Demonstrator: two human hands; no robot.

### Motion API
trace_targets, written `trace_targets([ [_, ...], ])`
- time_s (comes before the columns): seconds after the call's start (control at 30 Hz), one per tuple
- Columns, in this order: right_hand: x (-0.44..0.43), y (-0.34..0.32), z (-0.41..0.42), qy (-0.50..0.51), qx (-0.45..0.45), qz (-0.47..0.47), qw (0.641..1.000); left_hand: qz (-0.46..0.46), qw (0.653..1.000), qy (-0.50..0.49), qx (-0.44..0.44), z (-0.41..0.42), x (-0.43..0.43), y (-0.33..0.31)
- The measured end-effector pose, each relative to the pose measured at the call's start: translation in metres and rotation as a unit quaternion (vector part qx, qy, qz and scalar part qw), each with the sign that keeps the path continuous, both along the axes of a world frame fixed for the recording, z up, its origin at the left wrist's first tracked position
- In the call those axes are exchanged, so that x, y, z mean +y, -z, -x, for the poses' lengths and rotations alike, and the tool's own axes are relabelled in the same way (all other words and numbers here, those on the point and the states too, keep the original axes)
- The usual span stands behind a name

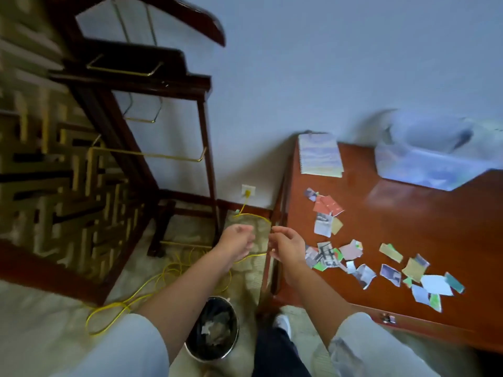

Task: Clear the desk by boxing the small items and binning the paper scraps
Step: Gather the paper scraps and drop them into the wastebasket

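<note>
Pale sleeves (130, 346) are framing the bottom of the view, and between them, at six o'clock, a round waste bin (196, 355) is sitting on the carpet (246, 281) with some crumpled bits inside. Above it the left hand (236, 238) is hanging with fingers loosely curled, nothing visible in it; the right hand (286, 244) is hovering just beside, fingers relaxed and empty, near the left edge of the desk (394, 219). Torn paper scraps (351, 250) are lying scattered over the desk around four o'clock, well apart from the clear plastic box (424, 164) at two o'clock. Being light, thin and floppy, they are probably calling for an edge pinch or a sweep into a pile.
</note>
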State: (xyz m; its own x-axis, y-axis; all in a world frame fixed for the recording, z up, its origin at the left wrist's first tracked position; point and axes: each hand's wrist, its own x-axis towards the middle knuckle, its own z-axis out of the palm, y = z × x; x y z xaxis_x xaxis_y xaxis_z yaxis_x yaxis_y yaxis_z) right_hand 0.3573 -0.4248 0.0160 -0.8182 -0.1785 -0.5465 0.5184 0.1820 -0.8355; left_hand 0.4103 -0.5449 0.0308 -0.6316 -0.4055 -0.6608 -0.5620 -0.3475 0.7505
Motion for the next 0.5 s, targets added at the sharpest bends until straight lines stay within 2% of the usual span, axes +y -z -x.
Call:
trace_targets([
  [0.23, 0.043, -0.013, 0.082, 0.044, 0.033, -0.039, 0.998, 0.038, 0.997, 0.069, 0.005, 0.093, 0.036, -0.003],
  [0.5, 0.089, 0.018, 0.187, -0.009, 0.085, -0.145, 0.986, 0.117, 0.986, 0.121, -0.017, 0.19, 0.07, 0.02],
])
